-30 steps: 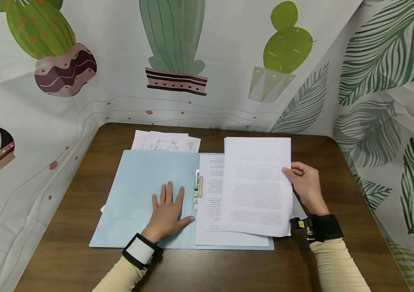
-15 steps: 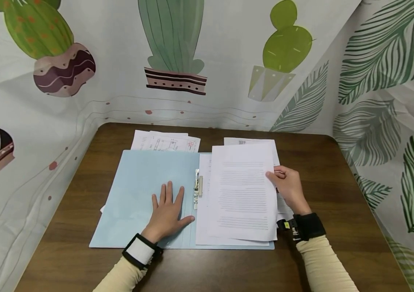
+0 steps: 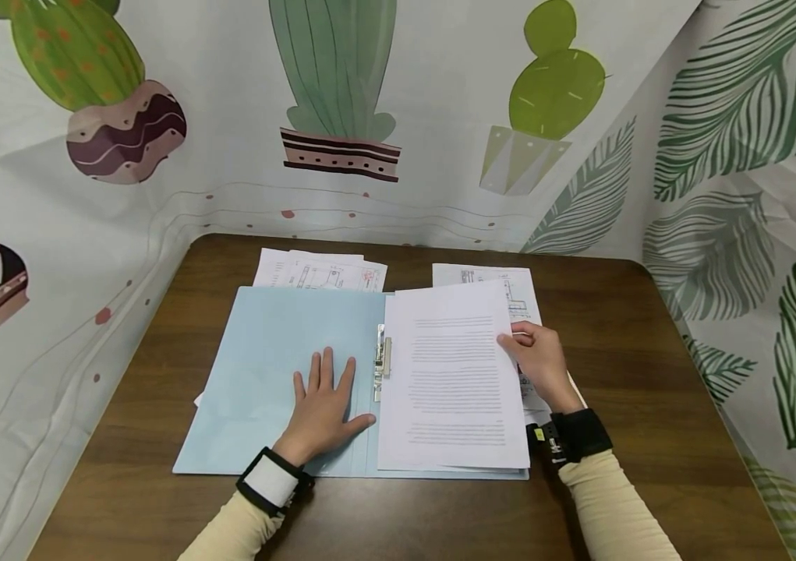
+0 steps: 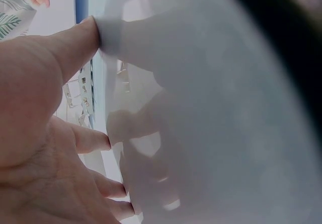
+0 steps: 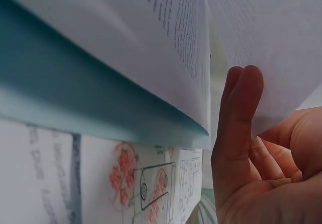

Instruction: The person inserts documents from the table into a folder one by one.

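A light blue file folder (image 3: 278, 343) lies spread on the table, with a metal clip (image 3: 382, 362) along its spine. My left hand (image 3: 323, 417) rests flat on the folder's left cover, fingers spread; the left wrist view shows the fingertips touching its glossy surface. My right hand (image 3: 541, 362) pinches the right edge of a printed sheet (image 3: 454, 382) between thumb and fingers. That sheet is raised above the folder's right side, over more printed paper (image 5: 166, 27), which it mostly hides in the head view.
Papers with drawings and a red stamp (image 3: 323, 271) stick out behind the folder's left cover. Another drawing sheet (image 3: 527, 296) lies partly under the folder's right side. The brown wooden table (image 3: 650, 405) meets a cactus-patterned cloth (image 3: 440, 171) at the back.
My right hand has moved left with the printed sheet, bringing it over the folder's right side near the clip. The drawing sheet behind it has come into view. My left hand has stayed put.
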{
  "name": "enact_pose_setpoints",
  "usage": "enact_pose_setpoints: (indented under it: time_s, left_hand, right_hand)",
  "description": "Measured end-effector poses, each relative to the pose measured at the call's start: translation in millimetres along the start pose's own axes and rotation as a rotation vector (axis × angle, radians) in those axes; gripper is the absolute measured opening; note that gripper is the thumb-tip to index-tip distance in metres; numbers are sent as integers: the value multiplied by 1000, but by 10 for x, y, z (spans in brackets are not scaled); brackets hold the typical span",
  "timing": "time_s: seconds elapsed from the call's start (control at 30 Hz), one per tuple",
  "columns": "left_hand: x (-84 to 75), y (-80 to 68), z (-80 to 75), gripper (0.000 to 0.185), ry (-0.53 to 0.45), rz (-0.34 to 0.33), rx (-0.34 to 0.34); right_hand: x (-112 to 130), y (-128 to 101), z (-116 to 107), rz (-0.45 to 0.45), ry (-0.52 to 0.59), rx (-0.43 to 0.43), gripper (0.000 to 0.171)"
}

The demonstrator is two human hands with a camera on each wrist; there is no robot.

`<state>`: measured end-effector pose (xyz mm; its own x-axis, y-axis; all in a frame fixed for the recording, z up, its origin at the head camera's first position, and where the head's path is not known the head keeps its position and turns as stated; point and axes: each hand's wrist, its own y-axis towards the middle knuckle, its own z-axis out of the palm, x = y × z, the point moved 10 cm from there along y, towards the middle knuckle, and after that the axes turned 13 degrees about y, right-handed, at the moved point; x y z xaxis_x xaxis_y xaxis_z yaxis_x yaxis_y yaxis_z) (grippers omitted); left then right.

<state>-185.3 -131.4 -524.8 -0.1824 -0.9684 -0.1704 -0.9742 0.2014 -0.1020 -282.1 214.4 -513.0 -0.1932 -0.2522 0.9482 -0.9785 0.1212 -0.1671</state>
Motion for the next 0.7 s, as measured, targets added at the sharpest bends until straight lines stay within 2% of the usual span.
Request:
enact_pose_setpoints:
  time_s: [0.7]
  left_hand:
    - [9, 16, 30, 100, 12, -1, -9]
  right_hand:
    - [12, 22, 138, -38, -61, -6, 24]
